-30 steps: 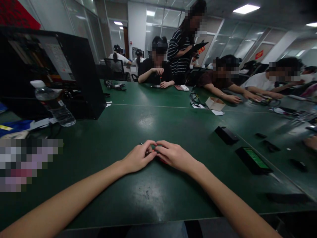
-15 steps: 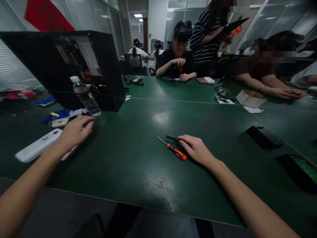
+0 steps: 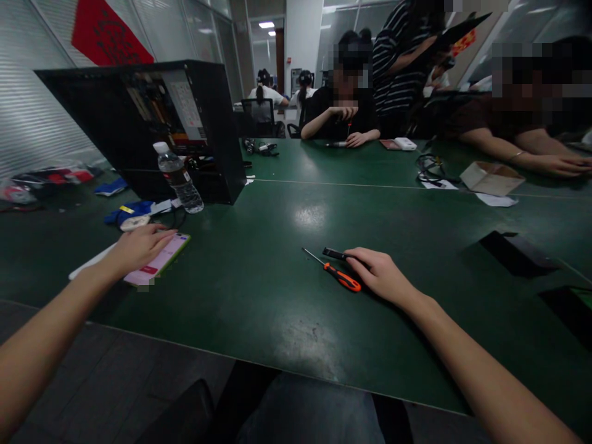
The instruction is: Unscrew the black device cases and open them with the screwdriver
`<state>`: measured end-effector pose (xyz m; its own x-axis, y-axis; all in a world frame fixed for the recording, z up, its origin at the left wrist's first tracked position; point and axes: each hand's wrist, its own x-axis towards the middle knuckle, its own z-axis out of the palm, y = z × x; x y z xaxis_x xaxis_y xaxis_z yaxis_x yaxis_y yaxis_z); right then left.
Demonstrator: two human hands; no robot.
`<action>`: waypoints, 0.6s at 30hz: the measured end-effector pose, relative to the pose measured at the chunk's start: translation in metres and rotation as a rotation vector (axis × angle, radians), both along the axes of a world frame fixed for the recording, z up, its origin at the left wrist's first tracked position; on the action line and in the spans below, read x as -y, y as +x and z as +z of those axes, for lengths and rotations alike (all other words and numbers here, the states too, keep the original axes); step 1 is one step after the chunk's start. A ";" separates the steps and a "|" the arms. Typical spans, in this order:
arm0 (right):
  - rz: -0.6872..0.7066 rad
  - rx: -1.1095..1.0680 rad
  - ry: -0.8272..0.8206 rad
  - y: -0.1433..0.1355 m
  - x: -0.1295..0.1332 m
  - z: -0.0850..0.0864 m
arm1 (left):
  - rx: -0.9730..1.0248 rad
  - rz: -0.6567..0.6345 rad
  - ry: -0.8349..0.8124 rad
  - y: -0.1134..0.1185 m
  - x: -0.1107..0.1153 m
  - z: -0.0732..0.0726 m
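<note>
Green table point(image 3: 268, 320): spread beneath the screwdriver point(image 3: 343, 279).
Right hand point(image 3: 382, 274): pinched the black part point(image 3: 333, 253) just beside it.
Left hand point(image 3: 136, 250): lay unclenched on the phone point(image 3: 172, 250), left of it.
Computer case point(image 3: 215, 135): stood beyond, to its left.

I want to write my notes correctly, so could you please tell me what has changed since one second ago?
The hands, together before, are apart: the left hand has moved left to the phone, and the right hand now visibly holds the end of a small black part. The screwdriver, mostly covered before, lies in view. The computer case and bottle stayed in place.
</note>
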<state>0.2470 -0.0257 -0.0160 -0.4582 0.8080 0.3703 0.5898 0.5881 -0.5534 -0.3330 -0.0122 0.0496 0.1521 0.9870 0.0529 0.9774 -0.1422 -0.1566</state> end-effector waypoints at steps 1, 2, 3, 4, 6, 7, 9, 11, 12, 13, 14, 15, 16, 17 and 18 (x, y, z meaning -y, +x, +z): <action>0.000 0.002 -0.001 0.000 0.000 0.000 | -0.010 0.018 0.000 0.000 0.004 0.000; 0.002 0.005 -0.001 0.001 0.001 0.001 | -0.017 0.035 0.001 -0.001 0.010 0.000; 0.004 0.008 -0.002 0.001 0.001 0.001 | -0.020 0.049 0.004 -0.001 0.019 -0.001; 0.008 0.011 -0.004 0.001 0.001 0.001 | -0.016 0.064 0.013 -0.002 0.029 -0.002; 0.018 0.014 -0.013 0.001 0.002 0.001 | 0.022 0.031 0.061 -0.002 0.052 -0.006; 0.024 0.016 -0.019 0.001 0.002 0.001 | 0.056 0.038 0.121 -0.002 0.064 -0.009; 0.037 0.023 -0.029 0.001 0.003 0.001 | 0.144 0.089 0.186 0.000 0.087 -0.016; 0.053 0.035 -0.034 0.000 0.004 0.002 | 0.214 0.177 0.215 0.002 0.105 -0.024; 0.061 0.039 -0.034 0.000 0.004 0.002 | 0.243 0.211 0.226 0.003 0.111 -0.028; 0.066 0.041 -0.032 0.000 0.004 0.002 | 0.266 0.235 0.241 0.004 0.116 -0.030; 0.068 0.041 -0.029 0.000 0.005 0.002 | 0.283 0.242 0.259 0.005 0.120 -0.033; 0.067 0.041 -0.026 0.000 0.005 0.003 | 0.289 0.236 0.276 0.006 0.123 -0.034; 0.065 0.041 -0.024 0.000 0.005 0.003 | 0.288 0.223 0.295 0.006 0.125 -0.035; 0.064 0.042 -0.022 0.000 0.005 0.003 | 0.281 0.205 0.315 0.007 0.127 -0.036; 0.064 0.044 -0.020 0.001 0.005 0.004 | 0.270 0.186 0.333 0.007 0.128 -0.037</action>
<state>0.2477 -0.0308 -0.0122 -0.5250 0.7835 0.3325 0.5752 0.6145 -0.5400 -0.3259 -0.1405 0.0128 -0.0887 0.9187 0.3849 0.9935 0.0541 0.0999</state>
